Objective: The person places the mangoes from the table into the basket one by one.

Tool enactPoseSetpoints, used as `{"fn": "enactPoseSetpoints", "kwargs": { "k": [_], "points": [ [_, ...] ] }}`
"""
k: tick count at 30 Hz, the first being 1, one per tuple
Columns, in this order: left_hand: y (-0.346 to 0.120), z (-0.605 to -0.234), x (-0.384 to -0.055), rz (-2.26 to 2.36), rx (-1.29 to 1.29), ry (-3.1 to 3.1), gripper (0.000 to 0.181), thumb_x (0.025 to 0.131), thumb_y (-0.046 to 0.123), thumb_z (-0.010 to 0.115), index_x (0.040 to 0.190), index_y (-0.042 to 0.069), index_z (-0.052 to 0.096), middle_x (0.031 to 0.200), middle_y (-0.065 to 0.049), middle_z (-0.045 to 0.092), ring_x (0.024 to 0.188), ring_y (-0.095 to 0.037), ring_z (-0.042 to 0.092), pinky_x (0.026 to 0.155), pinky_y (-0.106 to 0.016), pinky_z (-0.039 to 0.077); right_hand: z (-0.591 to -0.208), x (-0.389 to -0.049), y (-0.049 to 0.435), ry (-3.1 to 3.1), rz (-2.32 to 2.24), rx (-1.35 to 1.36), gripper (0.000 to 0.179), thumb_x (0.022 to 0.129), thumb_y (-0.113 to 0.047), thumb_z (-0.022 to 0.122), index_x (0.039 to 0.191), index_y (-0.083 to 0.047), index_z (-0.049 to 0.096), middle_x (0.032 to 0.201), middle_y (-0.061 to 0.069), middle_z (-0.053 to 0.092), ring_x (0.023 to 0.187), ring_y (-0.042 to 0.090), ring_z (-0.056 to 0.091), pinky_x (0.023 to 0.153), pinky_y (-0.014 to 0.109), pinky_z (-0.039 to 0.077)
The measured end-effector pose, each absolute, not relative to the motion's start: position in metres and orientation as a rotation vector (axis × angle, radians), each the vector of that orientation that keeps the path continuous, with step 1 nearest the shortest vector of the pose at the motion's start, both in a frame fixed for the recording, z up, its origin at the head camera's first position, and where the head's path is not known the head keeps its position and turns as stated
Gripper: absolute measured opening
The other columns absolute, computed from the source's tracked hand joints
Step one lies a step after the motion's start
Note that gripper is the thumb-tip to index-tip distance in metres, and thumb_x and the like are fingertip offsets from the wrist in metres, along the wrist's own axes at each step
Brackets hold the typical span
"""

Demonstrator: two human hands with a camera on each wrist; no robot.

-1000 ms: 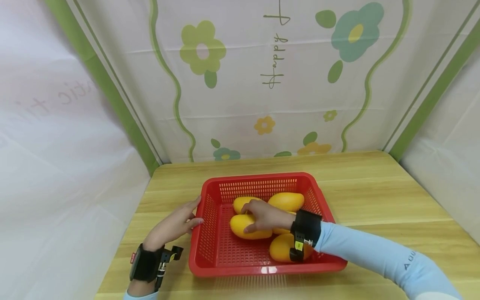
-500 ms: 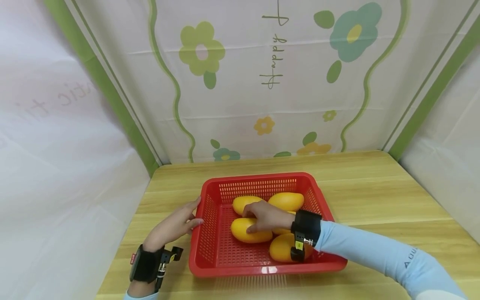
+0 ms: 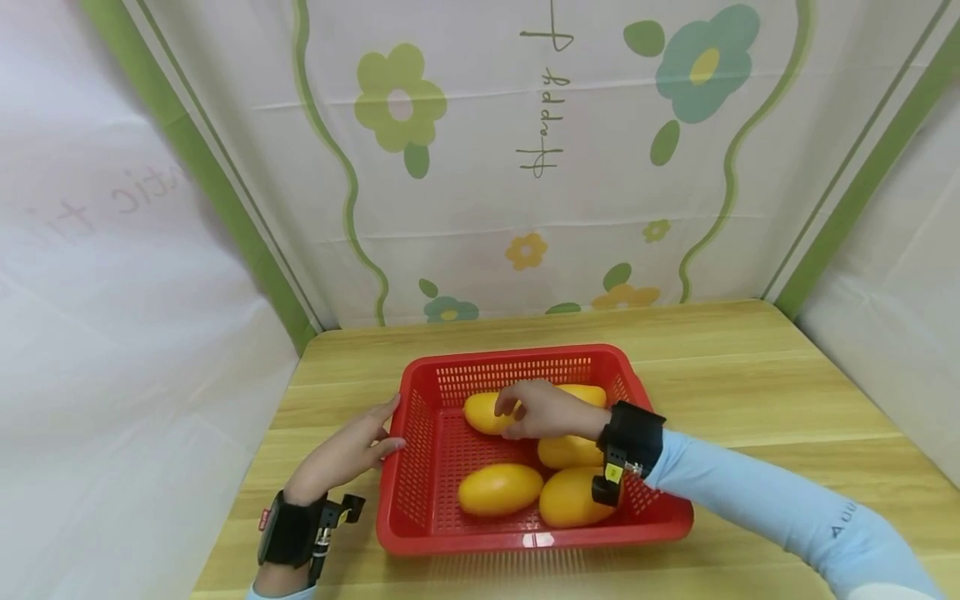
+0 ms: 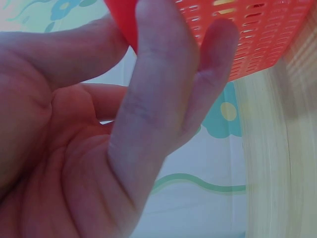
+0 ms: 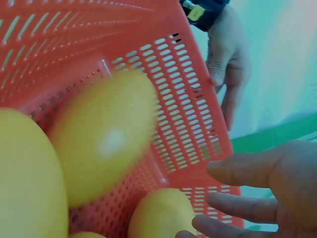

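A red perforated plastic basket (image 3: 442,546) holds several yellow mangoes. My left hand (image 3: 351,450) grips its left rim between thumb and fingers; the left wrist view shows the red rim (image 4: 124,20) between the digits. Over the back-left mango (image 3: 483,413) hovers my right hand (image 3: 546,410), its fingers loosely bent and holding nothing. One mango (image 3: 500,490) lies at the front, beside another mango (image 3: 573,498) at front right. A further mango (image 3: 566,452) lies behind that one. Partly hidden by the right hand is the back-right mango (image 3: 592,394). In the right wrist view one mango (image 5: 106,136) is blurred.
The basket stands on a pale wood-grain table (image 3: 735,392). Behind it hangs a white cloth (image 3: 480,183) printed with flowers, and white cloth also encloses the left and right sides. Both wrists wear black bands with small cameras.
The mango under my right hand has moved toward the basket's near side and been let go. My right hand has lifted and drawn back from it. The left hand stays put.
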State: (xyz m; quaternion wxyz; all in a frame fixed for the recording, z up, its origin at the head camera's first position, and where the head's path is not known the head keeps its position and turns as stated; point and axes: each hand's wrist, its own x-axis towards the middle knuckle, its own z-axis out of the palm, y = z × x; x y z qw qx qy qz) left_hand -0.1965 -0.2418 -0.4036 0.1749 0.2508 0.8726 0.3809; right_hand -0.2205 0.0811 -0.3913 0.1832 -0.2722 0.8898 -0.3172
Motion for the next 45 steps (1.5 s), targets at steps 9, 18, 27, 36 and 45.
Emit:
{"fn": "enactPoseSetpoints", "kwargs": {
  "k": [9, 18, 27, 36, 45],
  "points": [
    [-0.243, -0.405, -0.196, 1.074, 0.709, 2.482, 0.069, 0.100, 0.008, 0.057, 0.157, -0.002, 0.021, 0.115, -0.018, 0.065, 0.079, -0.010, 0.070, 0.064, -0.026, 0.061, -0.379, -0.225, 0.094, 2.546, -0.894, -0.783, 0.032, 0.091, -0.019, 0.073, 0.120, -0.006, 0.067, 0.120, 0.011, 0.068, 0.106, 0.028, 0.065, 0.084, 0.031, 0.056],
    [-0.242, -0.403, -0.197, 1.065, 0.680, 2.496, 0.069, 0.101, 0.010, 0.057, 0.157, -0.002, 0.020, 0.113, -0.018, 0.065, 0.079, -0.011, 0.069, 0.066, -0.036, 0.063, -0.368, -0.235, 0.111, 2.618, -0.884, -0.762, 0.030, 0.092, -0.019, 0.073, 0.120, -0.009, 0.068, 0.119, 0.010, 0.069, 0.108, 0.025, 0.065, 0.096, 0.041, 0.055],
    [-0.242, -0.403, -0.196, 1.063, 0.689, 2.497, 0.068, 0.100, 0.008, 0.058, 0.157, -0.001, 0.022, 0.114, -0.017, 0.064, 0.078, -0.011, 0.069, 0.065, -0.033, 0.062, -0.367, -0.243, 0.124, 2.661, -0.909, -0.746, 0.042, 0.090, -0.018, 0.074, 0.127, -0.001, 0.062, 0.119, 0.014, 0.068, 0.111, 0.029, 0.063, 0.098, 0.045, 0.054],
    [-0.241, -0.402, -0.196, 1.057, 0.671, 2.509, 0.069, 0.100, 0.008, 0.058, 0.157, -0.002, 0.021, 0.114, -0.017, 0.064, 0.079, -0.011, 0.068, 0.066, -0.039, 0.063, -0.360, -0.258, 0.138, 2.635, -0.987, -0.687, 0.046, 0.093, -0.016, 0.069, 0.135, 0.000, 0.056, 0.128, 0.020, 0.064, 0.121, 0.036, 0.060, 0.101, 0.048, 0.053],
    [-0.241, -0.402, -0.196, 1.063, 0.666, 2.499, 0.069, 0.100, 0.010, 0.058, 0.157, -0.002, 0.022, 0.115, -0.016, 0.065, 0.080, -0.011, 0.069, 0.064, -0.027, 0.061, -0.363, -0.284, 0.163, 2.669, -1.032, -0.612, 0.047, 0.095, -0.013, 0.065, 0.136, 0.005, 0.053, 0.129, 0.027, 0.060, 0.121, 0.042, 0.058, 0.103, 0.051, 0.050]
  ]
}}
